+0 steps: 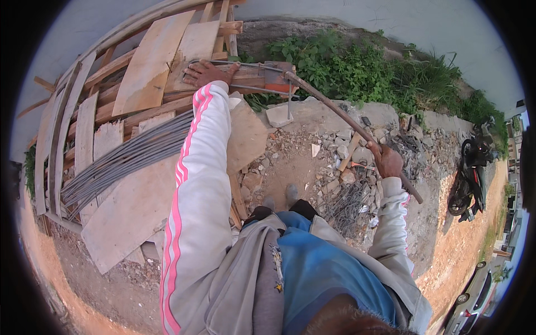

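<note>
My left hand [209, 73] lies flat, fingers apart, at the far left of the work spot. It presses on a thin grey steel rod [250, 65] over a wooden board. Beyond the hand the rod runs right along a plank [254, 79], and a bent length hangs down at the plank's end. My right hand [385, 160] is closed around the lower part of a long rusty metal bar [334, 106]. The bar slants up and left, its far tip meeting the rod at the plank's end. How the tip grips the rod is too small to tell.
A bundle of steel rods [128, 155] lies over stacked planks and plywood [153, 67] at left. Rubble [335, 184] and tangled wire [349, 209] cover the ground near my feet. Green plants [357, 70] line the wall. A motorcycle [469, 176] and a car [472, 301] stand right.
</note>
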Available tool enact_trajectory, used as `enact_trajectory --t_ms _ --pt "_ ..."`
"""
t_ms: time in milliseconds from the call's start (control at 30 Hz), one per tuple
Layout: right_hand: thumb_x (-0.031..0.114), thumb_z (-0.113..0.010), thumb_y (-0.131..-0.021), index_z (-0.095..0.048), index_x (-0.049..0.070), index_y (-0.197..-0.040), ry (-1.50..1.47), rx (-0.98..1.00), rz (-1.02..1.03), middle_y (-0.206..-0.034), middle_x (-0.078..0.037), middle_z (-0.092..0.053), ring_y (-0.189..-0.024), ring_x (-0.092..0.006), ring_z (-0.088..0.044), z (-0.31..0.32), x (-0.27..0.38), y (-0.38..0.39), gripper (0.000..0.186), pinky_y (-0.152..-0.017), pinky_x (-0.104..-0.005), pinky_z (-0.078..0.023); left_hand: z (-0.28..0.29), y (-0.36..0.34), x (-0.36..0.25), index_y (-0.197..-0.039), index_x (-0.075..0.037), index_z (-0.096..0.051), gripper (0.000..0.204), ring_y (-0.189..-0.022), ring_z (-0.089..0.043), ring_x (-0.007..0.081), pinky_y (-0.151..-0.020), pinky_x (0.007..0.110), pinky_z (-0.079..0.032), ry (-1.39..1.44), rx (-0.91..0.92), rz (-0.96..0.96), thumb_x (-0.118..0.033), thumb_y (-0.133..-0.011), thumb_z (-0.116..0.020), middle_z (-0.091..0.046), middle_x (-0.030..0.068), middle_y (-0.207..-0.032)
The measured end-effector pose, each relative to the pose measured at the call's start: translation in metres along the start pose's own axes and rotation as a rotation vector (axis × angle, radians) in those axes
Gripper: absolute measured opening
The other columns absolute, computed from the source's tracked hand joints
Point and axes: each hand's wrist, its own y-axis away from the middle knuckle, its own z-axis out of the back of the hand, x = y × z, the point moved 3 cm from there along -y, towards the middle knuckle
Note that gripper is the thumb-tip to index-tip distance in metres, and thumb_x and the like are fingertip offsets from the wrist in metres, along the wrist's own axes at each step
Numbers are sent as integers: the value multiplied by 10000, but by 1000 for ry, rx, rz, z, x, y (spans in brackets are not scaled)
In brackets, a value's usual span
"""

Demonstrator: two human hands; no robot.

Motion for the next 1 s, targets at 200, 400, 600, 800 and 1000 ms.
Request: enact_trajectory --t_ms 200,400,600,800,1000 --pt "762 -439 -913 -729 37 -836 -35 110 11 -735 -257 -669 -750 -455 -674 -17 -23 -30 785 -679 -534 -514 4 3 -1 -1592 -69 -248 1262 -1528 -87 464 -1208 628 -45 12 -2 0 -947 -712 -471 -183 259 -1642" --pt "768 -439 -910 -739 50 -844 -28 89 32 -720 -240 -671 -716 -443 -675 -31 -33 -32 781 -667 -545 -514 7 5 0 -1594 -69 -240 1265 -1530 -81 463 -1211 622 -40 10 12 -7 -948 -713 -467 -185 257 -1642" --pt "749 -453 -918 -734 44 -833 -14 75 27 -716 -240 -669 -698 -446 -668 -14 -16 -38 763 -636 -544 -509 5 2 3 -1598 -80 -236 1248 -1533 -72 459 -1212 621 -28 15 13 10 -942 -723 -461 -177 253 -1646" --pt "747 -456 -917 -721 29 -820 -14 40 58 -704 -252 -659 -702 -453 -665 -24 -27 -36 772 -633 -544 -506 9 5 -2 -1599 -86 -238 1237 -1533 -64 458 -1211 620 -36 13 31 -4 -938 -730 -457 -172 249 -1649" --pt "771 -447 -902 -725 24 -811 15 55 21 -707 -263 -660 -710 -459 -668 -12 -18 -25 802 -654 -546 -511 8 6 2 -1604 -78 -220 1222 -1530 -77 464 -1214 611 -56 10 0 -9 -918 -750 -464 -160 260 -1649"
